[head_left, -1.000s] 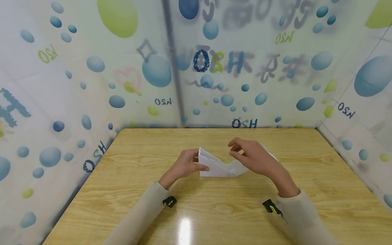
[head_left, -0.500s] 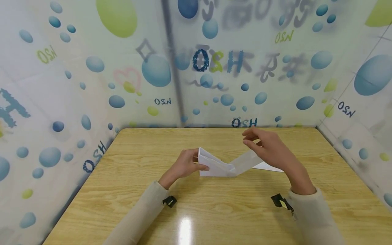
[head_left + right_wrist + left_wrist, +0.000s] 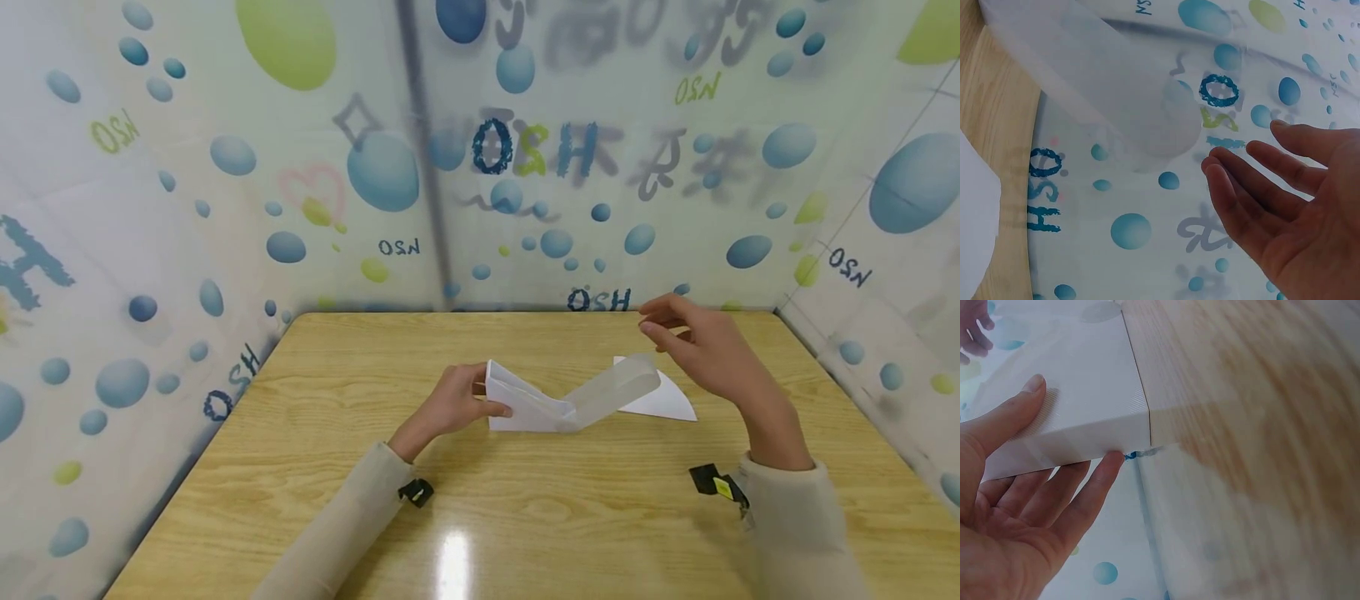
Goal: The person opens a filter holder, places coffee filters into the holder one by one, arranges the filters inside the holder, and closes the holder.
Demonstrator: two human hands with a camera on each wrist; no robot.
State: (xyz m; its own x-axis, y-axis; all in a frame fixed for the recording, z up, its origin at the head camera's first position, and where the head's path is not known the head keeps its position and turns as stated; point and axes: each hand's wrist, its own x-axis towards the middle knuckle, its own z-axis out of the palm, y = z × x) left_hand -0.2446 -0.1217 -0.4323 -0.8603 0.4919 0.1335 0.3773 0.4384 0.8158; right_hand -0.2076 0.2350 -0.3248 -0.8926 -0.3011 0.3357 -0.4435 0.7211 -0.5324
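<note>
A white box with a slanted top edge stands on the table. From its low right end a translucent flap slopes up to the right, its tip rounded. My left hand grips the box's tall left end, thumb on the near face and fingers behind. In the left wrist view that thumb lies on the ribbed white face, fingertips along the narrow side. My right hand hovers just past the flap's tip, fingers loosely bent, nothing in them. The right wrist view shows the flap's rounded end apart from the fingertips.
A white sheet with a curved edge lies on the wooden table, partly behind the flap. A printed curtain with blue and green drops borders the table at the back and sides.
My right hand has moved right and farther back, away from the flap, uncovering the flap's rounded tip and the white sheet. The left hand and the box have stayed in place.
</note>
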